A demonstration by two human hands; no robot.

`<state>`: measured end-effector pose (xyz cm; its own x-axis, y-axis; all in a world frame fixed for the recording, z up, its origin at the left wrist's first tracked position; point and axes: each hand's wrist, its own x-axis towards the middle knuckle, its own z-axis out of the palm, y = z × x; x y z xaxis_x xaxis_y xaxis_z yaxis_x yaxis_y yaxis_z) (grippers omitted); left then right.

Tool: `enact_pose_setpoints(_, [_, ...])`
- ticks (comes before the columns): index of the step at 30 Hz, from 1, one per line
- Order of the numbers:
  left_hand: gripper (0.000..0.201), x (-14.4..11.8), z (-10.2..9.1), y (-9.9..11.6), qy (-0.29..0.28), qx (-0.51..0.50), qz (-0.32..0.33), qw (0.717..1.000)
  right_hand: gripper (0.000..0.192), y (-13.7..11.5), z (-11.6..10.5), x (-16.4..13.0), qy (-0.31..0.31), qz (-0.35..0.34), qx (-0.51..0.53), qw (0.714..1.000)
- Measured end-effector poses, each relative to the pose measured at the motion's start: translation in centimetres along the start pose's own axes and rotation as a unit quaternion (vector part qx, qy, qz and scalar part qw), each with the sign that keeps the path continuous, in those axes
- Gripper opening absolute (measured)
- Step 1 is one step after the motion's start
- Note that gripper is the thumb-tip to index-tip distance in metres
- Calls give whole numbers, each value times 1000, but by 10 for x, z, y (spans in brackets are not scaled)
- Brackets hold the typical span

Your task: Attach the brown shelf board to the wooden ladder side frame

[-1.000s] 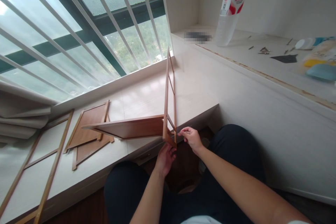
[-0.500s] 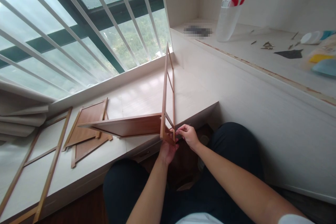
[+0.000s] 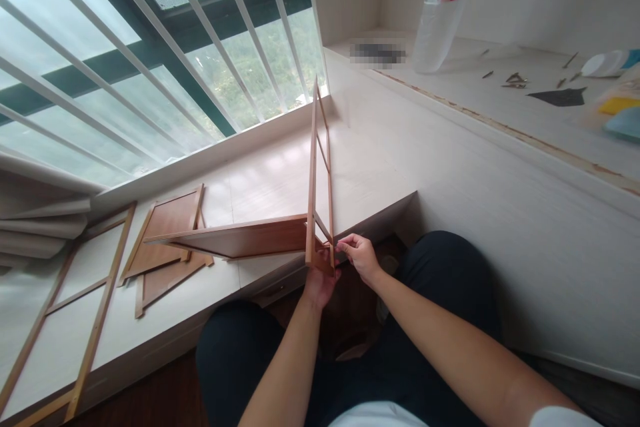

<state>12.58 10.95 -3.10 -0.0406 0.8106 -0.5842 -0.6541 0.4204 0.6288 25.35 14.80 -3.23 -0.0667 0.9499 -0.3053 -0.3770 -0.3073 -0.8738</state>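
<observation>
A narrow brown wooden frame (image 3: pixel 311 173) stands on edge over the white bench, its near end reaching past the front edge. Joined to its near part, a wooden panel (image 3: pixel 260 238) extends to the left. My left hand (image 3: pixel 320 285) grips the frame's near end from below, fingers partly hidden behind the wood. My right hand (image 3: pixel 359 255) is at the right side of that same end, thumb and forefinger pinched together against the frame. Whatever lies between those fingertips is too small to make out.
Two wooden panels (image 3: pixel 170 227) overlap on the bench (image 3: pixel 235 193) at left, beside a long wooden frame (image 3: pixel 103 287). On the right shelf stand a plastic bottle (image 3: pixel 440 20), several screws (image 3: pixel 516 80), a dark flat piece (image 3: pixel 557 97) and a white bottle (image 3: pixel 603 64). A barred window is behind.
The view has shifted slightly. Both hands stay at the frame's near end in nearly the same pose, and the wooden pieces have hardly moved.
</observation>
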Motion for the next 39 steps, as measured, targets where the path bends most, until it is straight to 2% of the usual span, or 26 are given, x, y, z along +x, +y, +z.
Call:
enact_pose_setpoints(11, [44,-3,-1,-3,-3,-8,19,1000,43,10,0,0,-9,0,-2,1000])
enact_pose_setpoints(21, [42,2,1,-5,6,-5,40,999,39,24,-4,8,-22,-33,-24,999])
enact_pose_setpoints(30, [43,1,6,-8,6,0,44,999,42,16,-3,8,-21,-58,-69,996])
enact_pose_setpoints(39, [39,1,3,-8,6,9,44,999,48,19,-5,12,-21,-74,-121,990])
